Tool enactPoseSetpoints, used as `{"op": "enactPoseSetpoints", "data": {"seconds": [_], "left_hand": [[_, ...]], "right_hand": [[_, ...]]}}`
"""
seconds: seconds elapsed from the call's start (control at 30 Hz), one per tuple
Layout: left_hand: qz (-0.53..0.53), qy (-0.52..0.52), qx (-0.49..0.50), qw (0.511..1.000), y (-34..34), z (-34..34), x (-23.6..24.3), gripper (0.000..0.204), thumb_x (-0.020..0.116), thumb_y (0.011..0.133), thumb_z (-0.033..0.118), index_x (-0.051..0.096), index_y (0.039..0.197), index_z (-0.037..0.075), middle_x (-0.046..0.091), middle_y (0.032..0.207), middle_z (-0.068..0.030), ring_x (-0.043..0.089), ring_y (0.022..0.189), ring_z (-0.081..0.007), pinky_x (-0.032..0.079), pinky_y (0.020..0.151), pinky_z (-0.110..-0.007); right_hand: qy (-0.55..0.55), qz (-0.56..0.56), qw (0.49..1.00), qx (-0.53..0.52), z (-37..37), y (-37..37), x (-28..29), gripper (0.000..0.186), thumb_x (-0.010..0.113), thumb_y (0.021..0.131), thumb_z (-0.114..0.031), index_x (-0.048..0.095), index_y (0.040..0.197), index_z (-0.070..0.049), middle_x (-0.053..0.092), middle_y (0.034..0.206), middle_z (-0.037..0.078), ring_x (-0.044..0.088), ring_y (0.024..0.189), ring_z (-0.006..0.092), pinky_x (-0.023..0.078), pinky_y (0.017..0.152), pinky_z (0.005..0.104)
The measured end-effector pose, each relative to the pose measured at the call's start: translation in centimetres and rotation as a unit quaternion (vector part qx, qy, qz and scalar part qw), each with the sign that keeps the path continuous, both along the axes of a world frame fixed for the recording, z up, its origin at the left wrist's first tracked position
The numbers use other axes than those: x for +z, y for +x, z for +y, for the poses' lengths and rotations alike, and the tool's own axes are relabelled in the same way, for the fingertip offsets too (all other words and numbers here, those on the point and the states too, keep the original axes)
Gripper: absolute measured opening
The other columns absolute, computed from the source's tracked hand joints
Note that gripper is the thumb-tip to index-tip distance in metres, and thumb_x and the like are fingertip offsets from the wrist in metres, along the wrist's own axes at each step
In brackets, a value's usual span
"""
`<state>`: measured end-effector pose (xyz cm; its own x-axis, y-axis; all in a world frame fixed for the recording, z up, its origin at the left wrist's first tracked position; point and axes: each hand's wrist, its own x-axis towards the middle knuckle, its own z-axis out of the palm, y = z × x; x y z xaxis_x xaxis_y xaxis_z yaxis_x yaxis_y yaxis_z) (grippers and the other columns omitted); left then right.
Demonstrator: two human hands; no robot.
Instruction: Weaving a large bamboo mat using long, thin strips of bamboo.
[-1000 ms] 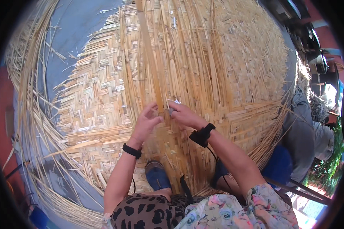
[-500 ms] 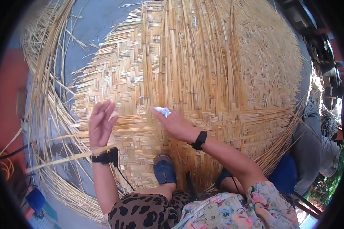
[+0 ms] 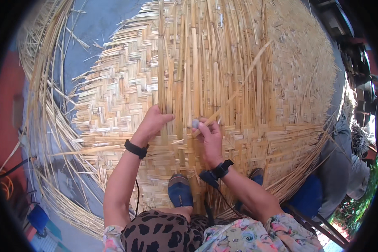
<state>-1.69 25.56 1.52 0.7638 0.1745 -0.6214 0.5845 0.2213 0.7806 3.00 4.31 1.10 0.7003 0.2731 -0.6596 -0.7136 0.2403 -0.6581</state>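
My left hand (image 3: pixel 152 122) is closed over the woven mat (image 3: pixel 126 80), its thumb against a lengthwise reed strip (image 3: pixel 161 71); the other fingers are mostly hidden beneath. Just to the right, my right hand (image 3: pixel 211 143) pinches a flat, pale reed strip (image 3: pixel 243 86) between thumb and fingers. That strip slants up and away to the right, above the mat. Silvery grey wrapping (image 3: pixel 195 123) shows at a fingertip of my right hand. Long loose strips lie lengthwise under and beyond both hands. Crosswise strips run through the weave near them.
Loose reeds (image 3: pixel 46 80) curve along the left side over grey floor (image 3: pixel 98 19). My blue shoes (image 3: pixel 179 191) stand on the mat. At the right edge is a person's grey-clothed leg (image 3: pixel 334 155). A blue object (image 3: pixel 38 218) lies lower left.
My left hand has moved right and closed at a lengthwise strip. My right hand has shifted right and turned, and now holds the slanting strip. The strip across my left wrist is gone from there.
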Motion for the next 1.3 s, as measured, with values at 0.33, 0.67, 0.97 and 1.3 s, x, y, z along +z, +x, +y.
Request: {"op": "enactPoseSetpoints", "data": {"seconds": [0.33, 0.67, 0.97, 1.3], "left_hand": [[-0.072, -0.057, 0.097, 0.991, -1.0, 0.4, 1.5, 0.031, 0.065, 0.094, 0.015, 0.06, 0.121, 0.002, 0.067, 0.106, -0.0059, 0.064, 0.092, -0.0138, 0.053, 0.079, -0.028], [-0.061, -0.032, 0.111, 0.991, -0.2, -1.1, -0.6, 0.034, 0.063, 0.094, 0.009, 0.055, 0.126, -0.001, 0.065, 0.101, -0.0042, 0.06, 0.091, -0.0108, 0.051, 0.078, -0.025], [-0.148, 0.102, 0.304, 0.935, -6.9, -6.3, -0.6, 0.007, 0.066, 0.089, 0.0, 0.067, 0.094, 0.005, 0.07, 0.102, -0.0066, 0.063, 0.091, -0.0118, 0.051, 0.078, -0.026], [-0.086, -0.043, 0.326, 0.941, -9.7, -4.8, -0.9, 0.011, 0.065, 0.083, -0.003, 0.064, 0.092, 0.004, 0.066, 0.08, -0.0035, 0.06, 0.068, -0.0102, 0.05, 0.065, -0.024]], "right_hand": [[-0.111, -0.281, 0.861, 0.408, 4.0, 4.7, -2.2, 0.026, 0.048, 0.099, -0.015, 0.047, 0.121, -0.002, 0.06, 0.088, 0.01, 0.059, 0.077, 0.0154, 0.048, 0.067, 0.0339], [-0.022, -0.07, 0.965, 0.253, 4.6, 2.6, -0.5, 0.032, 0.048, 0.103, -0.019, 0.053, 0.131, -0.006, 0.058, 0.092, -0.002, 0.051, 0.072, 0.0066, 0.043, 0.061, 0.024], [-0.046, -0.177, 0.869, 0.46, 4.5, 7.0, -1.6, 0.031, 0.057, 0.098, -0.01, 0.059, 0.129, -0.005, 0.07, 0.097, 0.004, 0.066, 0.096, 0.0127, 0.053, 0.079, 0.0274], [-0.268, -0.665, 0.465, 0.52, -3.2, -1.9, 2.0, 0.057, 0.068, 0.086, -0.022, 0.049, 0.137, -0.006, 0.049, 0.14, 0.021, 0.044, 0.132, 0.0399, 0.04, 0.107, 0.0433]]}}
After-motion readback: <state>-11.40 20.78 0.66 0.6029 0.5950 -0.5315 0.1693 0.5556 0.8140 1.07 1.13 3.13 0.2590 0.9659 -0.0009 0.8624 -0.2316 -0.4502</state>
